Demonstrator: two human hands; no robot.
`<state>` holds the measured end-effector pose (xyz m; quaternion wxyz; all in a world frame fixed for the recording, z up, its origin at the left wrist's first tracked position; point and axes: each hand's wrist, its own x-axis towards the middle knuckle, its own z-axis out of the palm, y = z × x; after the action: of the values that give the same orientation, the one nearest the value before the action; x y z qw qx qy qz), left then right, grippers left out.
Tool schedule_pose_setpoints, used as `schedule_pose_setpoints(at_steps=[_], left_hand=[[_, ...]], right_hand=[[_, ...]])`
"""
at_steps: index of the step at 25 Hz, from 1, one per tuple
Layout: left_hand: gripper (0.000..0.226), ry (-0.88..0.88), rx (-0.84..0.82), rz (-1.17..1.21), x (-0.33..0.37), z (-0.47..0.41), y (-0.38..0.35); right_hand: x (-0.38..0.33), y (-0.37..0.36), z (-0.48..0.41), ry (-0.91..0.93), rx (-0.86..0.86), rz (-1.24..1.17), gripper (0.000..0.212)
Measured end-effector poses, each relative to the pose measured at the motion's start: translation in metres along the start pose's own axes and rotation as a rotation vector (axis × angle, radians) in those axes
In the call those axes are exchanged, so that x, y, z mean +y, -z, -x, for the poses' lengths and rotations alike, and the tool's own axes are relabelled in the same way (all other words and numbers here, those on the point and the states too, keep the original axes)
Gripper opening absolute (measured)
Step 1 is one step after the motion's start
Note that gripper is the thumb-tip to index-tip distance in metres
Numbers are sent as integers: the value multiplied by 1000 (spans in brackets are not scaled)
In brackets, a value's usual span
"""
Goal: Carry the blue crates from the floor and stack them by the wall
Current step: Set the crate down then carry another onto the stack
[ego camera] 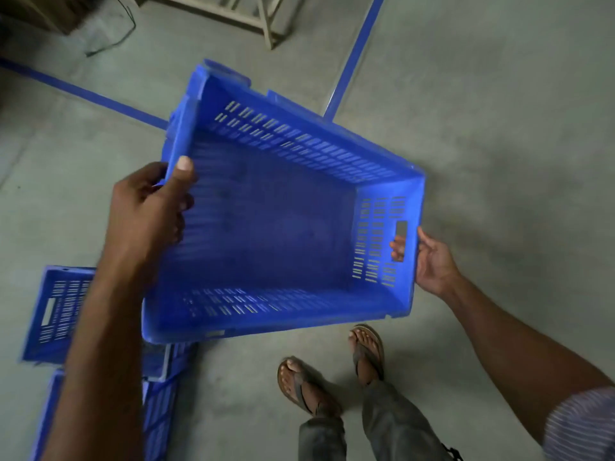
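An empty blue slotted crate (273,221) hangs in the air in front of me, tilted, its open top facing me. My left hand (149,207) grips the rim of its left short end, thumb over the edge. My right hand (432,261) holds the right short end, with fingers hooked through the handle slot. Below my left arm, other blue crates (56,311) lie on the floor at the lower left, partly hidden by the arm and the held crate.
The floor is grey concrete (499,144). Blue painted lines (352,58) cross it beyond the crate. A pale wooden frame (266,24) stands at the top, with a dark cable (113,41) to its left. My sandalled feet (332,371) are just below the crate.
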<state>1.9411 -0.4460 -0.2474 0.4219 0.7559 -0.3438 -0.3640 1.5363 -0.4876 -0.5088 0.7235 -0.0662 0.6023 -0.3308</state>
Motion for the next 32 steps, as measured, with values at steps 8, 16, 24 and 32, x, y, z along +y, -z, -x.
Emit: schedule_pose_setpoints(at_steps=[8, 16, 24, 32], left_hand=[[29, 28, -6, 80, -10, 9, 15], [44, 120, -3, -15, -60, -27, 44], [53, 407, -74, -5, -98, -15, 43], [62, 478, -466, -68, -31, 39, 4]], right_hand=[[-12, -17, -1, -77, -131, 59, 36], [-13, -25, 38, -91, -206, 198, 66], [-57, -41, 150, 181, 283, 529, 57], [-77, 42, 296, 46, 343, 425, 61]])
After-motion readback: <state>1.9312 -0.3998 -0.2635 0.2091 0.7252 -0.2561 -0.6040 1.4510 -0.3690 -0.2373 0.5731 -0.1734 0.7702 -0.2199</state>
